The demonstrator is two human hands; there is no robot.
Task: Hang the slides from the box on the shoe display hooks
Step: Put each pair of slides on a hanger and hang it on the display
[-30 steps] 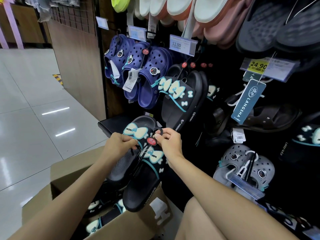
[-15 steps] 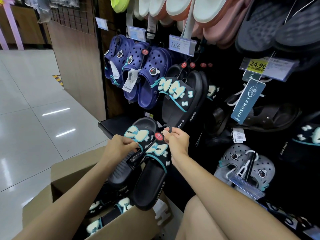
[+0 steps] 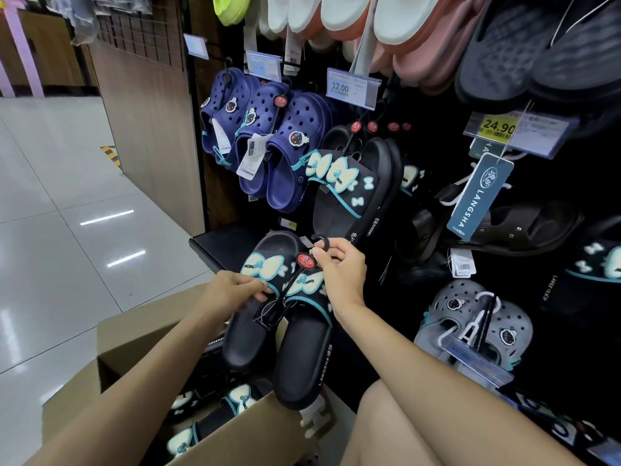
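I hold a pair of black slides (image 3: 295, 351) with pale bows and teal trim, joined on a black plastic hanger, above the cardboard box (image 3: 134, 334). My left hand (image 3: 232, 294) grips the strap of the left slide. My right hand (image 3: 339, 274) pinches the hanger's hook (image 3: 320, 239) by the red tag. More matching slides (image 3: 215, 415) lie in the box. An identical pair (image 3: 349, 193) hangs on the display just above, under the 12.00 price tag (image 3: 353, 88).
Navy clogs (image 3: 268, 142) hang left of the black slides, grey clogs (image 3: 473, 327) lower right, pale slippers along the top row. A wooden panel (image 3: 148, 129) ends the rack on the left, with glossy tiled floor beyond. My bare knee (image 3: 403, 428) is at the bottom.
The pair rose a little and shifted right toward the rack. My right hand moved up along the hanger to its hook.
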